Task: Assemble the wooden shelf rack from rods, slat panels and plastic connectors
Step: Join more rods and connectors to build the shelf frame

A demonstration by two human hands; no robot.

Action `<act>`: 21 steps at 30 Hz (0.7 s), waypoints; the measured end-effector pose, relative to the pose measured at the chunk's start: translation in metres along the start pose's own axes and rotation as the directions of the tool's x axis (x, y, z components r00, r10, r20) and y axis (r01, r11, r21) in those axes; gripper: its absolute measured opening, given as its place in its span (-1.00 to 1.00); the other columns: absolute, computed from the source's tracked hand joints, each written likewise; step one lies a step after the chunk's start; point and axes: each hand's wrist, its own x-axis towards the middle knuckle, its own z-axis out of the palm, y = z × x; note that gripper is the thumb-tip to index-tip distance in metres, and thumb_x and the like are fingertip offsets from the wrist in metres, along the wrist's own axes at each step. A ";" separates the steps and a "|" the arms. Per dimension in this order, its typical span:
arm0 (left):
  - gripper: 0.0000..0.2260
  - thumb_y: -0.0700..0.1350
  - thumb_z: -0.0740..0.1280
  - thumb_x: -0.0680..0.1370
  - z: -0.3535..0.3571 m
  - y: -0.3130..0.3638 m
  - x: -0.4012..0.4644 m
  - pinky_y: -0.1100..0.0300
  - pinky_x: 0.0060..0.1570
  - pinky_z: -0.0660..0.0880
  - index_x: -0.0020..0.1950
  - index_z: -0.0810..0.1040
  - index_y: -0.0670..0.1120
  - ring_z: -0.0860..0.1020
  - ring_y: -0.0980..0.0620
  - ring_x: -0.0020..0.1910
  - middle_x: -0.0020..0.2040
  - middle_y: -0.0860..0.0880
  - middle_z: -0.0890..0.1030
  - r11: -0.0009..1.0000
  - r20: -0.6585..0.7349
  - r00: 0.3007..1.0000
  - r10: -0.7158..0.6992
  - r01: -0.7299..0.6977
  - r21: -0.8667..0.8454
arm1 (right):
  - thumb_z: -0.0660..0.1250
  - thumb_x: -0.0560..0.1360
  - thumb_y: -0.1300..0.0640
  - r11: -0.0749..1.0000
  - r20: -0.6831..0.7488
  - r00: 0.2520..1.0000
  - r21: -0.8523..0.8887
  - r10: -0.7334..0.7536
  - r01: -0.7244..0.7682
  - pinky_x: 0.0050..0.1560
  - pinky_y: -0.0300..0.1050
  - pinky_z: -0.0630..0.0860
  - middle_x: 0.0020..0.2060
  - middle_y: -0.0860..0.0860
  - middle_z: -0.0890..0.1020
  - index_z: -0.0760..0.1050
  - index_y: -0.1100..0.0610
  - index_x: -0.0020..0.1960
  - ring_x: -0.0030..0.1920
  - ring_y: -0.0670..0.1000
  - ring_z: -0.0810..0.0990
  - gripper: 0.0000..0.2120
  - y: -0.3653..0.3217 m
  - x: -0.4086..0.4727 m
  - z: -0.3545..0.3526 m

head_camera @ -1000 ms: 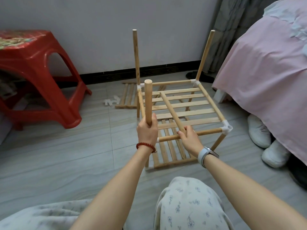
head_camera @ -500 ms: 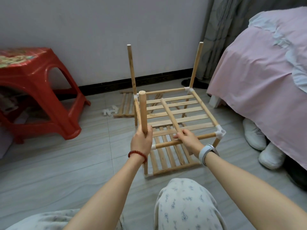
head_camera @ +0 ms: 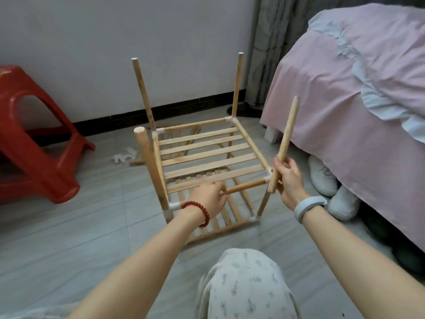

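Two hands work the rack: right hand [head_camera: 290, 178] fingers curl round a loose, smooth round wooden rod [head_camera: 284, 143] tilted above the near-right white plastic connector [head_camera: 268, 179], while left hand [head_camera: 210, 196] grips the rack's [head_camera: 207, 153] front rail [head_camera: 243, 187].

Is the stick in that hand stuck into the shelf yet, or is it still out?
Out. The right hand holds the loose rod tilted, its lower end beside the white corner connector, not inside.

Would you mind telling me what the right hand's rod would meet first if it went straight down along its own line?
Probably the white corner connector just left of the loose rod's lower end, which the right hand grips; depth is unclear, so it might miss and reach the floor.
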 end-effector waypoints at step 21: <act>-0.56 0.11 -0.15 0.63 0.037 -0.052 0.084 -0.26 0.42 -0.16 0.50 -0.21 0.19 -0.22 -0.06 0.51 0.54 0.06 -0.16 0.921 0.150 0.988 0.043 -0.098 0.378 | 0.24 0.55 0.26 0.793 0.251 0.943 -0.517 -0.220 0.322 0.15 -0.01 0.51 -0.06 0.07 0.60 0.36 -0.05 -0.11 0.06 0.02 0.59 -0.78 0.006 0.054 -0.002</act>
